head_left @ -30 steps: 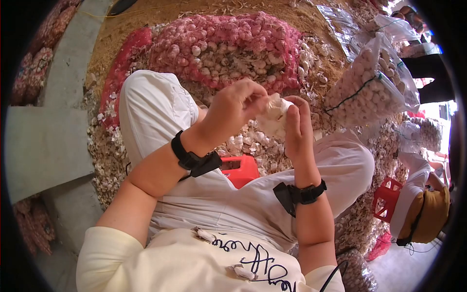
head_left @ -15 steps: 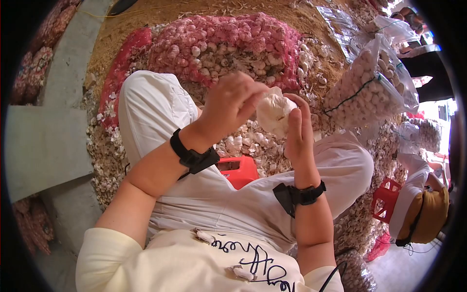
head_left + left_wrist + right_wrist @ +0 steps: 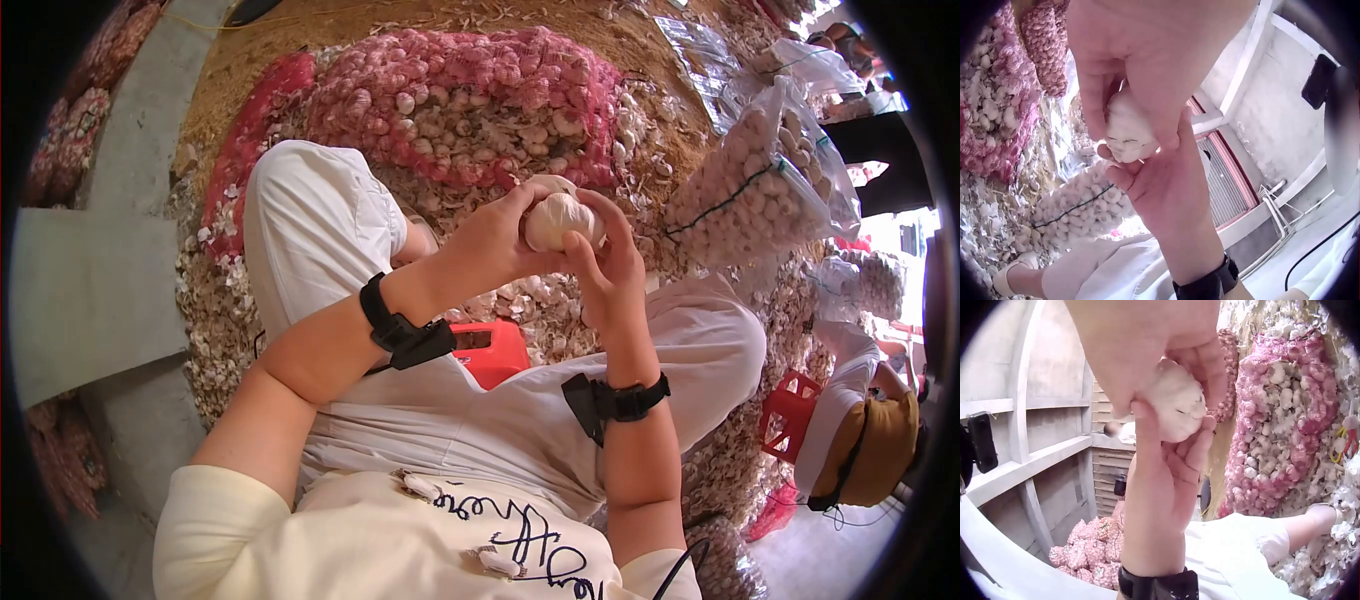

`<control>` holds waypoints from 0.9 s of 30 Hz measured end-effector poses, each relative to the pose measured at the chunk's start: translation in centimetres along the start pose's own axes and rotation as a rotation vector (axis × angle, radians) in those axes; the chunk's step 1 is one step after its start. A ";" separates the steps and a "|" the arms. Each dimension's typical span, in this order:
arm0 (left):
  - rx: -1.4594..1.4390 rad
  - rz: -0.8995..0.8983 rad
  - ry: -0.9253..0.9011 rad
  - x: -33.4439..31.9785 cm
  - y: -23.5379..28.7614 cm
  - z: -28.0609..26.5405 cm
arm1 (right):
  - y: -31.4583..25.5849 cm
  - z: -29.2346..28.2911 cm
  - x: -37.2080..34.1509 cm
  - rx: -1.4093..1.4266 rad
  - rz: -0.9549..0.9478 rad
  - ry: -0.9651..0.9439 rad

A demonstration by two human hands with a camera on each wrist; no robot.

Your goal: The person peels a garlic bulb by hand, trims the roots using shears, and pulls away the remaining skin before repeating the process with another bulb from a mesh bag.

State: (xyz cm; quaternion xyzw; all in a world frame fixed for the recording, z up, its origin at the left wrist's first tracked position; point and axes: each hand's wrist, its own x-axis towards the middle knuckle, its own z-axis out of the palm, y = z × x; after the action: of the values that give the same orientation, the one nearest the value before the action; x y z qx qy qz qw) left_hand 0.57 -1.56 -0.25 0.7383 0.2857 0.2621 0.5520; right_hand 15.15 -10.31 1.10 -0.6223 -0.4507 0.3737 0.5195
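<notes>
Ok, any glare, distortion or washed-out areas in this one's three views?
Head: barrel distortion, black corners, glare right of the plastic bag of garlic; left wrist: pale haze, a blown patch beside that bag; right wrist: the trousers nearly washed out, yet the garlic bulb shows some shading.

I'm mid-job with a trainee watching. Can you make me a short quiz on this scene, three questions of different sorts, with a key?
1. Multiple choice: where does the large clear plastic bag of garlic show in the head view?
a) Left side
b) Right side
c) Dead centre

2. True or false: the pink mesh sack in the head view is closed all round.

3. Short answer: what do the left hand and the right hand hold?

Key:
1. b
2. False; it gapes open.
3. Both grip the same garlic bulb.
</notes>
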 end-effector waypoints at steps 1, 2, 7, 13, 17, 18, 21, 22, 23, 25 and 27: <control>0.000 0.000 0.000 0.0 0.1 -0.1 | 0.0 -0.1 0.1 0.000 0.000 0.000; 0.025 -0.059 -0.045 -0.1 0.2 -0.3 | 0.0 -0.2 0.2 -0.088 -0.084 0.002; 0.007 -0.082 -0.195 -0.1 0.4 -0.9 | 0.2 -0.4 0.1 -0.077 -0.179 0.038; -0.493 -0.057 -0.257 0.3 0.0 -0.7 | -0.2 -0.4 -0.3 -0.120 -0.036 0.124; -0.626 -0.103 -0.429 0.4 -0.1 -1.0 | 1.4 -0.7 0.1 0.101 -0.013 0.262; -0.660 -0.077 -0.413 0.4 0.1 -0.9 | 1.4 -0.8 0.1 0.189 0.048 0.257; -0.810 -0.291 -0.358 0.5 0.9 -0.8 | 1.1 -0.8 0.1 0.195 0.029 0.326; -0.810 -0.291 -0.358 0.4 1.0 -0.7 | 0.7 -0.6 0.0 0.195 0.028 0.326; -0.811 -0.284 -0.331 0.2 1.0 -0.5 | 0.2 -0.4 -0.2 0.118 -0.019 0.300; -0.812 -0.279 -0.303 0.1 0.4 -0.4 | -0.2 0.1 -0.3 0.044 -0.064 0.272; -0.452 -0.286 -0.265 0.2 -0.2 -0.4 | -0.2 0.3 -0.1 -0.377 -0.461 0.185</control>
State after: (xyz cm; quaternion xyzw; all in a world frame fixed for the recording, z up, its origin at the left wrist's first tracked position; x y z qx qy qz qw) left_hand 0.40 -1.17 -0.30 0.5768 0.2465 0.1399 0.7662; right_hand 14.84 -10.36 1.20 -0.6203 -0.5921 0.0976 0.5051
